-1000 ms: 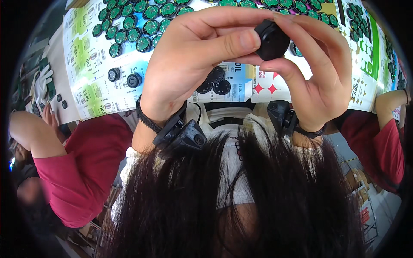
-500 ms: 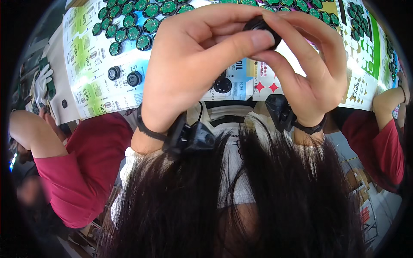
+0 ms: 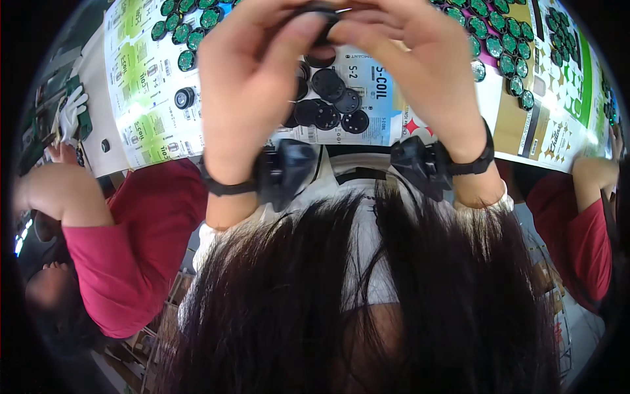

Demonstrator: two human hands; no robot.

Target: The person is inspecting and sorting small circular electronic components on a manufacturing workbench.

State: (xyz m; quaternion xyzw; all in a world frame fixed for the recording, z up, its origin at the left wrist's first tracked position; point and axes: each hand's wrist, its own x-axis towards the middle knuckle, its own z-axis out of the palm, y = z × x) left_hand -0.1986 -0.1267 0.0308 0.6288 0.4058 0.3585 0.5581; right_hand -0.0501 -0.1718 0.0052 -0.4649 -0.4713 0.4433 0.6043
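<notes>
Both hands are raised over the near part of the table, close together and slightly blurred. My left hand [image 3: 246, 85] grips a black round part [image 3: 323, 25] between thumb and fingers. The fingertips of my right hand [image 3: 426, 72] close on the same part from the other side. Much of that part is hidden by the fingers. On the table beneath and between my hands lies a loose cluster of black discs [image 3: 328, 84] with small holes. Left of my left hand stands a small black round housing [image 3: 184, 98].
Round black-rimmed green circuit boards [image 3: 187, 60] lie at the back left, and more green circuit boards [image 3: 507, 64] at the right. Printed sheets [image 3: 147, 79] cover the table. People in red sleeves [image 3: 131, 262] sit on both sides. A white glove [image 3: 73, 108] lies far left.
Both hands have moved left and farther away with the black round part. More black discs now show on the table between them.
</notes>
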